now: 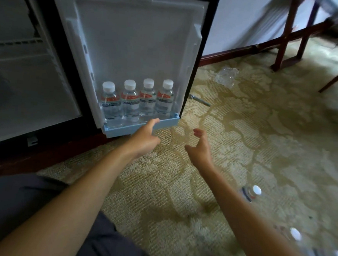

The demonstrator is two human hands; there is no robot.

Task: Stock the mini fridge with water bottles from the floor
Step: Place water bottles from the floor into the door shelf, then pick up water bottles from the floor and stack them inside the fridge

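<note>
The mini fridge door [134, 44] stands open, its white inner side facing me. Several clear water bottles [137, 103] with white caps and red labels stand upright in a row on the pale blue door shelf [164, 123]. My left hand [145, 138] reaches toward the shelf's front rail, fingers loosely extended, holding nothing. My right hand [200, 148] hovers over the carpet just right of the shelf, fingers spread and slightly curved, empty. More bottles [254, 192] stand on the floor at the lower right, blurred.
The fridge interior [26, 76] with a wire shelf is at the left. Crumpled clear plastic wrap [226, 76] and a small metal object [199, 100] lie on the patterned carpet. Dark wooden furniture legs [286, 36] stand at the upper right by the wall.
</note>
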